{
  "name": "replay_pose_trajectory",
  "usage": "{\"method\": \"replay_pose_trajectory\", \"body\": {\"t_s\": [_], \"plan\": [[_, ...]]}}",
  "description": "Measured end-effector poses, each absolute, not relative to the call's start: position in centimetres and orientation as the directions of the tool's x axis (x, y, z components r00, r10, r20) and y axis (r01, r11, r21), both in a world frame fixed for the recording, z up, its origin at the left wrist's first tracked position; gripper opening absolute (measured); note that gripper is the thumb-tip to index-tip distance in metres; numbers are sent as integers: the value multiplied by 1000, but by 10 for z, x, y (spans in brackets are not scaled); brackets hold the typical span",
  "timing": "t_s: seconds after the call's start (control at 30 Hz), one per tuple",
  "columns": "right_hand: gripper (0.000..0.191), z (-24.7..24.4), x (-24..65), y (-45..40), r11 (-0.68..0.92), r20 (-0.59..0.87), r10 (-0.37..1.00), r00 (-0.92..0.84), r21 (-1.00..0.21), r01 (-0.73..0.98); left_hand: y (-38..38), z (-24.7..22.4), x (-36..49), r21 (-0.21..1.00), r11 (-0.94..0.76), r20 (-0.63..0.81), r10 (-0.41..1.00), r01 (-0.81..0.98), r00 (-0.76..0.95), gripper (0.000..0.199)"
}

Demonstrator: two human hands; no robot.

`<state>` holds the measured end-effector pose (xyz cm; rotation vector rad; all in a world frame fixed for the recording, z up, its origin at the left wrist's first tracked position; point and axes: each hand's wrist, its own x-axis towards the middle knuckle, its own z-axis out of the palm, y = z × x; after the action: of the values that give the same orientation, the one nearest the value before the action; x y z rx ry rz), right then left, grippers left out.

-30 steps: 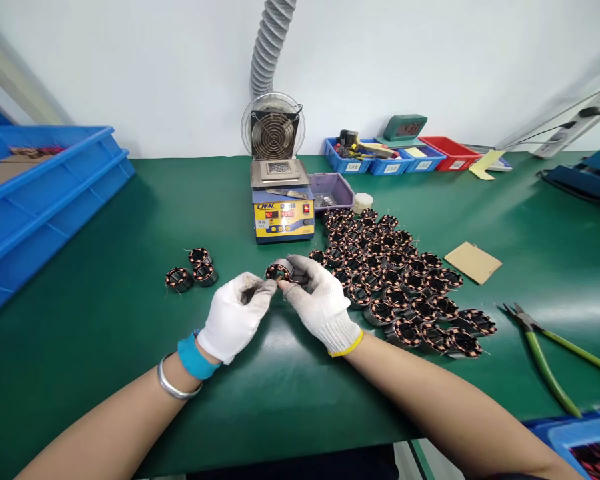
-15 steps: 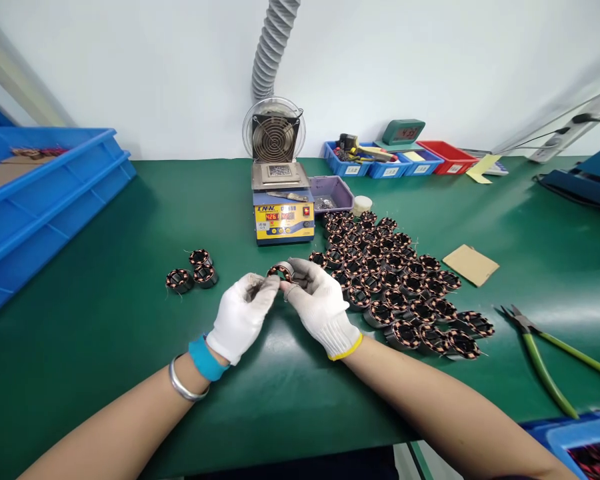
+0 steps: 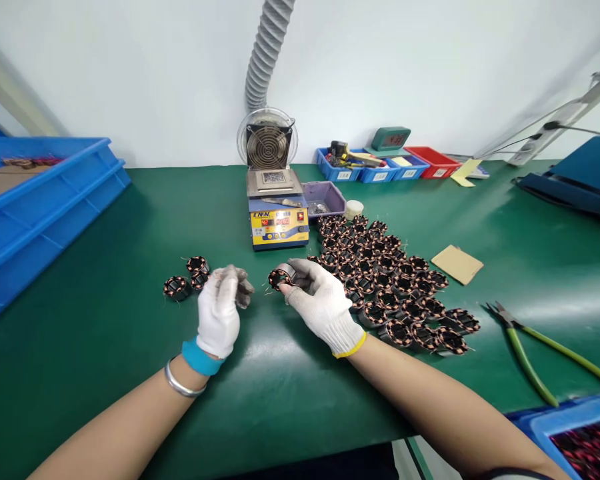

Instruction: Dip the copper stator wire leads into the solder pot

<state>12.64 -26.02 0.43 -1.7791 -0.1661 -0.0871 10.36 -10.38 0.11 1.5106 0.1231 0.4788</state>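
My right hand [image 3: 323, 300], in a white glove with greyed fingertips, grips a motor stator [image 3: 283, 275] between thumb and fingers. Copper windings ring the stator's near face, and thin wire ends stick out on its left. Apart from it, to the left, my left hand [image 3: 223, 307] is gloved too. Its fingers are loosely bent and apart, with nothing visible in them. Just beyond that hand stand a few stators [image 3: 177, 287], one partly hidden by the glove. Many more stators [image 3: 387, 298] stand packed together to the right of my right hand.
A solder pot [image 3: 279, 223] with a fan behind it stands ahead, beside a purple tray [image 3: 325, 198]. Blue bins [image 3: 343, 175] and a red bin [image 3: 437, 164] line the back. Green-handled pliers [image 3: 523, 340] and a cardboard square [image 3: 457, 265] lie right. Blue crates [image 3: 55, 207] stand left.
My left hand has let go of the stator and moved left, towards the small group there. The right hand still holds the stator, whose wound face now shows more. The view has shifted slightly.
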Motion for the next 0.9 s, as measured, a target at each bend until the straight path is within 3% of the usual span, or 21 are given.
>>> {"method": "replay_pose_trajectory", "body": {"t_s": [0.13,0.23,0.37,0.5,0.67,0.9], "plan": [[41,41,145,-269,-430,313,82,946,-846,317,-109,-11,109,913,-383,228,203,-137,952,31],[37,82,189,-268,-725,454,140,880,-558,404,-112,-17,110,774,-609,291,98,-174,952,29],[44,124,274,-250,-922,483,258,837,-135,362,-112,-19,112,655,-716,368,25,-241,929,22],[42,136,331,-223,-934,401,357,844,138,330,-112,-17,112,618,-755,326,-7,-219,945,22],[39,131,346,-205,-887,321,441,838,299,353,-115,-15,113,629,-754,292,2,-190,956,24],[41,127,347,-199,-884,261,408,875,351,307,-118,-14,115,648,-738,277,2,-186,961,24]]}}
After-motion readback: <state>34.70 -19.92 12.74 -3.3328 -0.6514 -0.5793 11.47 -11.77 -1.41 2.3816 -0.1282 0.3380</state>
